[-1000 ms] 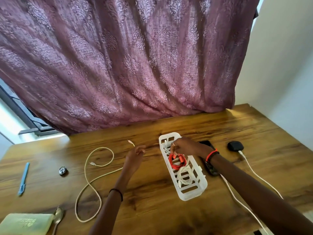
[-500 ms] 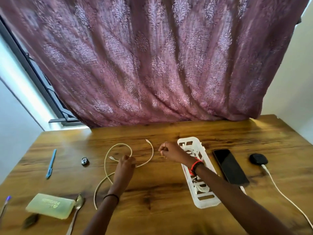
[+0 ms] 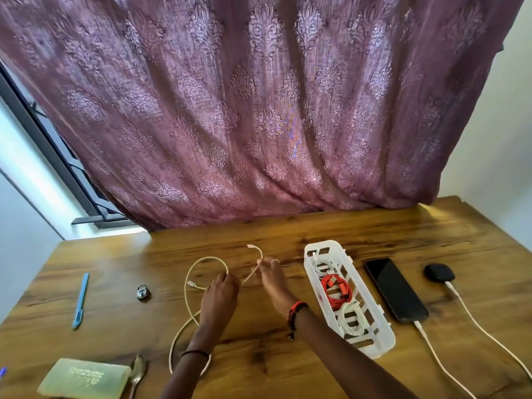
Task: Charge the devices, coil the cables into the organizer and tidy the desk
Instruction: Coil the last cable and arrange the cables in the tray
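While both hands work at the middle of the frame, the cream cable point(image 3: 190, 286) lies in a loose loop on the wooden desk point(image 3: 374, 231). The right hand point(image 3: 269, 276) pinches the cable just below its far plug, which sticks up past the fingertips. The left hand point(image 3: 221, 295) is closed over the cable where the loop crosses itself; the rest trails down toward the lower edge, under the left forearm. The two hands sit near each other but apart, joined only by the short stretch of cable between them.

Right of the hands stands the white slotted organizer point(image 3: 383, 338), running from centre toward the lower right. It holds three coils: a white one point(image 3: 324, 266) at the far end, a red one point(image 3: 335, 289) in the middle, another white one point(image 3: 351, 318) nearest.

Just beside it lies a black phone point(image 3: 394, 289), a white lead point(image 3: 437, 358) plugged into its near end. Further right sits a small dark case point(image 3: 439, 272), also on a white lead point(image 3: 489, 332).

At the left lie a blue pen point(image 3: 80, 300) and a small padlock point(image 3: 142, 291). In the lower left corner are a pale green pouch point(image 3: 83, 381) and a spoon point(image 3: 136, 372).
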